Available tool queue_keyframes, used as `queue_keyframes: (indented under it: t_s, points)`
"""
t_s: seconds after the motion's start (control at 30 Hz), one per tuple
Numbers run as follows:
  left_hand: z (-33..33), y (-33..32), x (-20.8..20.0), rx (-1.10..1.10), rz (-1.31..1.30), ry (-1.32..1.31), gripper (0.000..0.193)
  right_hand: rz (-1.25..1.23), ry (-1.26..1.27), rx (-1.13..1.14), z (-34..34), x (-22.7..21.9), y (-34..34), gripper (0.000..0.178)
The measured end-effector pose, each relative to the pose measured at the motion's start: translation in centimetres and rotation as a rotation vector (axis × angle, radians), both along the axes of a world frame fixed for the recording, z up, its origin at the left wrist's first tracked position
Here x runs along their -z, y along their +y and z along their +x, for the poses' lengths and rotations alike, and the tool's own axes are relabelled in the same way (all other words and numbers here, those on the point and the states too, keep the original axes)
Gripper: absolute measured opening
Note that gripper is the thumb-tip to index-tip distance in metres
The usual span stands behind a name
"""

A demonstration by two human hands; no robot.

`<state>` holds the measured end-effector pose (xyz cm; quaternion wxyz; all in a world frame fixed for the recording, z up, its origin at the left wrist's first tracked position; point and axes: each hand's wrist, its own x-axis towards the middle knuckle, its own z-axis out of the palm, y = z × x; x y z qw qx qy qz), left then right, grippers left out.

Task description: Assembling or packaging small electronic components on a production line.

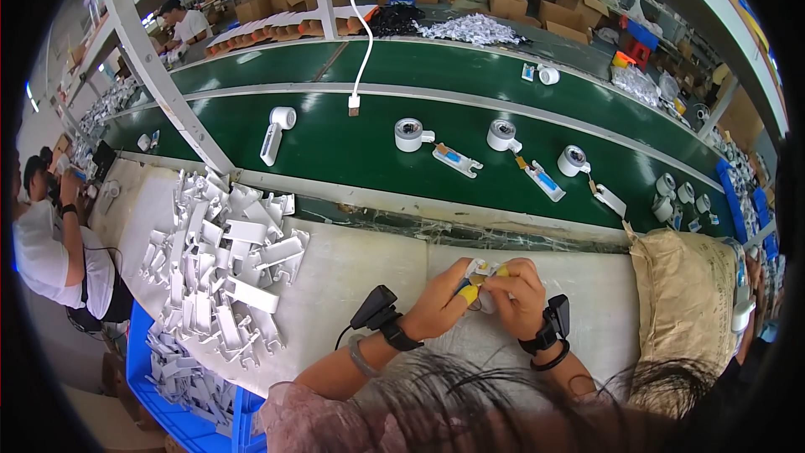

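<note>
Over the pale work table, my left hand (443, 300) and my right hand (517, 295) meet, fingers closed in a pinch around a small white plastic piece (480, 268). A brownish bit and a touch of blue show between the fingers; the rest of it is covered. Yellow shows at fingertips of both hands, apparently finger covers. To the left of my left hand lies a heap of white plastic housings (220, 264). Beyond my hands, round white heads joined to opened handles, such as one white head (411, 134) with its handle (457, 160), lie on the green conveyor belt (335, 147).
A white cable (369, 42) hangs over the belt. At right stands a brown paper sack (683, 302); at lower left, a blue bin (180, 415) holds more white parts. A metal post (163, 67) rises at left. A co-worker (63, 243) sits at far left.
</note>
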<state>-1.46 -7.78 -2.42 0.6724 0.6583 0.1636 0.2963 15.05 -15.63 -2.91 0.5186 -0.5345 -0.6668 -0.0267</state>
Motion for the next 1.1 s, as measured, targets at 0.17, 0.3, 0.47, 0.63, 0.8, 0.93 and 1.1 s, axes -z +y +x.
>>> queue_keyframes:
  t_s: [0.17, 0.3, 0.47, 0.63, 0.8, 0.93, 1.1]
  points:
    - [-0.3, 0.1, 0.1, 0.047, -0.004, -0.010, 0.035, -0.001, 0.010, 0.011, 0.0, -0.3, -0.1, 0.028]
    - [-0.1, -0.1, -0.5, 0.036, 0.042, -0.068, 0.033, 0.010, -0.005, 0.010, 0.0, -0.6, 0.0, 0.027]
    - [0.3, 0.0, 0.8, -0.047, 0.215, -0.004, 0.036, 0.011, -0.018, -0.004, 0.0, -1.0, 0.0, 0.026]
    - [0.3, -0.3, 0.5, -0.050, 0.184, 0.067, 0.038, -0.020, -0.041, -0.031, 0.4, -0.8, -0.2, 0.022]
    - [0.2, -0.4, 0.5, -0.055, 0.109, 0.083, 0.037, -0.011, -0.032, -0.031, 0.2, -0.8, -0.2, 0.022]
    - [0.3, -0.5, 0.4, -0.080, 0.119, 0.076, 0.035, -0.014, -0.056, -0.020, 0.0, -0.8, -0.2, 0.023]
    - [0.6, -0.7, -0.2, -0.160, 0.264, 0.046, 0.026, 0.010, -0.052, 0.043, -1.0, -1.3, -0.4, 0.022]
